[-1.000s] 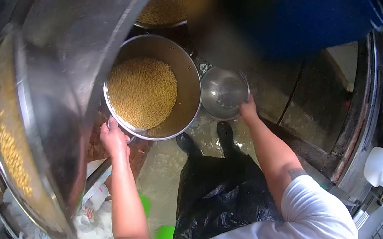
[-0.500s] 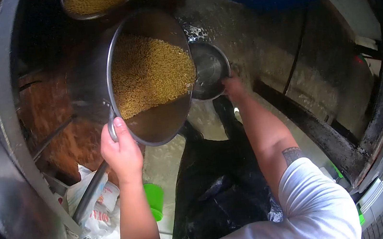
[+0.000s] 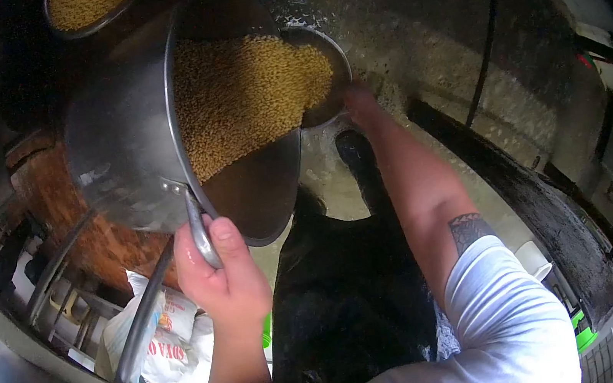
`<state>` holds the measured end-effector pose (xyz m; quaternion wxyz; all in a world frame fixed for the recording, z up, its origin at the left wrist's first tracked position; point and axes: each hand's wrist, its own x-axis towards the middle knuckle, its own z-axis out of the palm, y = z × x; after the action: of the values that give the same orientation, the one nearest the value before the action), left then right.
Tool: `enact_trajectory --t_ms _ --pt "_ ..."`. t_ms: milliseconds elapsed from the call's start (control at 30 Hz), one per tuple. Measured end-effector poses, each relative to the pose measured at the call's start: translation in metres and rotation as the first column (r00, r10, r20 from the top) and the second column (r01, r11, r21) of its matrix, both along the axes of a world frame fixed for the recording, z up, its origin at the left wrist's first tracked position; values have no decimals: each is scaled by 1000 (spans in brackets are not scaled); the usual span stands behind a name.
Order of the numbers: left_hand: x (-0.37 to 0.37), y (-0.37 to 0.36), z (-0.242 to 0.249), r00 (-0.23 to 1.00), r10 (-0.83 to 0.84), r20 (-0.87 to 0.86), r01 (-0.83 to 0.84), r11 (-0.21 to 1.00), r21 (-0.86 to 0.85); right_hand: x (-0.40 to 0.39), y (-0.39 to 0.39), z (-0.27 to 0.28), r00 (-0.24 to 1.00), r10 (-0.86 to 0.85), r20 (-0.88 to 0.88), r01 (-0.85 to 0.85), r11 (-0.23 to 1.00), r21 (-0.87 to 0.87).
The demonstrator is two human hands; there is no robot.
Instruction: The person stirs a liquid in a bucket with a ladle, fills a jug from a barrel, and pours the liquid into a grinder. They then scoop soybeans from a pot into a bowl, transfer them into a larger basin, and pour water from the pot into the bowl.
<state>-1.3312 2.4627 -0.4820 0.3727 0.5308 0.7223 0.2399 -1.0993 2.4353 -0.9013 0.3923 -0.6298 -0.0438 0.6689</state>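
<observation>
My left hand [image 3: 220, 269] grips the side handle of a large steel pot [image 3: 127, 149] that is lifted and tilted steeply to the right. Yellow grain [image 3: 243, 95] fills its lower half and slides toward the rim. My right hand [image 3: 359, 101] holds the edge of a smaller steel bowl [image 3: 324, 57] pressed against the pot's rim, and grain spills into that bowl. My black apron [image 3: 344, 303] and boot [image 3: 351, 147] show below.
Another pot of grain [image 3: 77, 6] sits at the top left. A rusty brown frame [image 3: 73, 214] and a steel surface edge lie at the left, with printed white sacks [image 3: 164, 342] beneath. A wet concrete floor and a dark raised kerb [image 3: 539, 192] run to the right.
The pot has been lifted from the floor and tipped further right. Grain now reaches the small bowl, which has risen with my right hand to the pot's rim.
</observation>
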Motion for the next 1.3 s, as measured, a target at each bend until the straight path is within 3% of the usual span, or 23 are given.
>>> enact_trajectory --t_ms 67,200,300,400,433,467,500,533,600,667,700,767,967,1100,1167,1267,1300 --pt "5 -4 -4 1000 -28 -3 28 999 30 0 -7 -52 992 117 56 -118 993 11" --pt "14 -7 -7 989 -119 -84 119 993 2 -4 19 11 998 -55 40 56 998 -9" --pt "23 -9 -12 962 -233 -141 237 971 16 1 18 8 992 77 102 -61 986 -153" --pt "33 -10 -16 948 -284 -142 285 958 -10 14 14 -7 970 158 185 -142 985 -98" --pt "35 -11 -17 946 -298 -127 296 954 -36 21 17 -7 796 504 337 -462 864 -201" --pt "39 -11 -18 945 -302 -127 299 953 -40 26 19 -7 485 764 425 -693 632 -346" --pt "41 -11 -19 934 -330 -139 325 944 -58 29 9 -44 487 765 422 -692 633 -348" --pt "44 -11 -20 922 -358 -150 350 934 -76 32 -10 -106 573 669 474 -671 715 -199" --pt "51 -11 -24 909 -383 -164 379 924 -55 35 -14 -118 656 562 504 -629 776 -46" --pt "53 -10 -26 895 -408 -179 409 912 -34 34 10 -43 930 330 161 -276 917 -287" --pt "51 -11 -25 904 -396 -162 395 918 -39 30 5 -42 931 328 158 -274 917 -289" --pt "50 -11 -26 910 -387 -150 383 922 -53 21 -1 -39 996 7 86 16 965 -260" --pt "51 -9 -24 927 -361 -104 353 931 -89 7 -5 -50 971 -223 -89 190 940 -284" --pt "46 -7 -23 922 -375 -96 366 925 -98 14 -16 -83 1000 -24 7 25 958 -287" --pt "41 -7 -20 927 -366 -85 359 929 -92 18 -24 -82 986 -124 -115 96 969 -228" --pt "19 -8 -7 975 -197 -107 191 980 -58 22 -11 -33 997 -57 -43 50 987 -152" --pt "9 3 1 949 -279 -150 278 960 -27 22 -11 -27 998 -51 -40 45 988 -145"
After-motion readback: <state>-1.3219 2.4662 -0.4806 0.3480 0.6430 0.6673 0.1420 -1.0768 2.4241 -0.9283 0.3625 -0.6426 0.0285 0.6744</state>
